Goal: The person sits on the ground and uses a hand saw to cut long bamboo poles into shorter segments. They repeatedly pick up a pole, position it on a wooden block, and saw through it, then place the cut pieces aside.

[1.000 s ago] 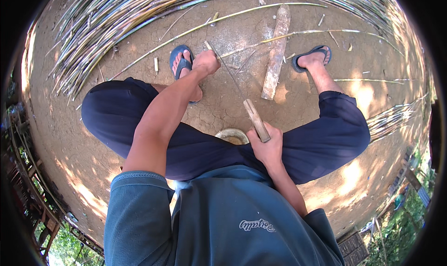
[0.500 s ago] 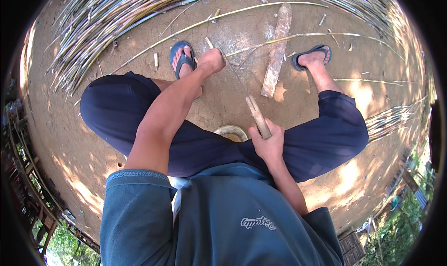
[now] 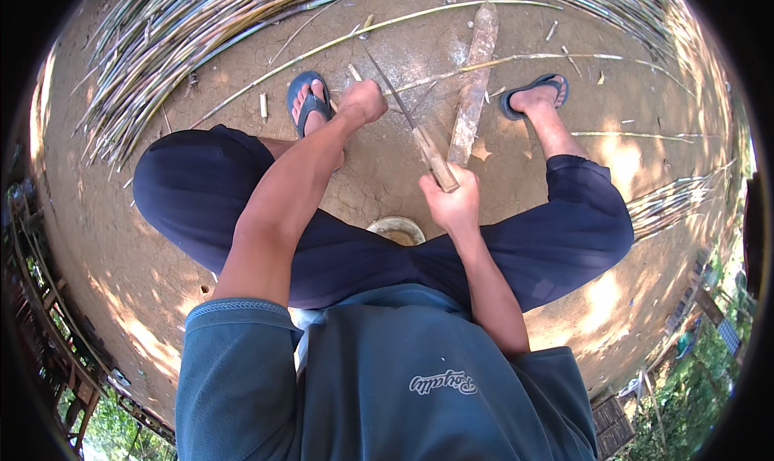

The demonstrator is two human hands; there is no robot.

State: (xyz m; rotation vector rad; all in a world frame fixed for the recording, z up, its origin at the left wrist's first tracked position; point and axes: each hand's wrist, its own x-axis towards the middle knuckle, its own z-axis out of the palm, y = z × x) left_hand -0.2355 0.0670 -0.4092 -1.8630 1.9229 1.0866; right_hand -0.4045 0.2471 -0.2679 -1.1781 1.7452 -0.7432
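Brown, cracked dirt ground (image 3: pixel 387 187) fills the view, dappled with sun at the lower left and right. Along its far edge, from the left side across the top, lies a broad heap of long, thin green and grey bamboo stalks (image 3: pixel 185 41). The seated person's legs in dark blue trousers (image 3: pixel 193 195) spread wide across the middle, above a grey-blue shirt (image 3: pixel 387 380) at the lower edge.

A weathered, flat wooden plank (image 3: pixel 474 82) lies on the ground between the feet, running away from the person. Each foot wears a blue rubber sandal: the left sandal (image 3: pixel 308 102) just beside the left hand, the right sandal (image 3: pixel 536 90) beyond the plank. A round, pale shallow bowl (image 3: pixel 397 229) sits on the ground between the knees.

The right hand (image 3: pixel 451 207) has its fingers wrapped tight around the light wooden handle of a long-bladed knife (image 3: pixel 419 134), whose thin dark blade slants up and left, ending near the left hand. The left hand (image 3: pixel 363 102) is stretched out low to the ground, fingers curled into a fist on a thin, pale split bamboo strip (image 3: pixel 484 62) that runs rightward across the plank. Short bamboo offcuts (image 3: pixel 263 106) lie scattered about the sandals.
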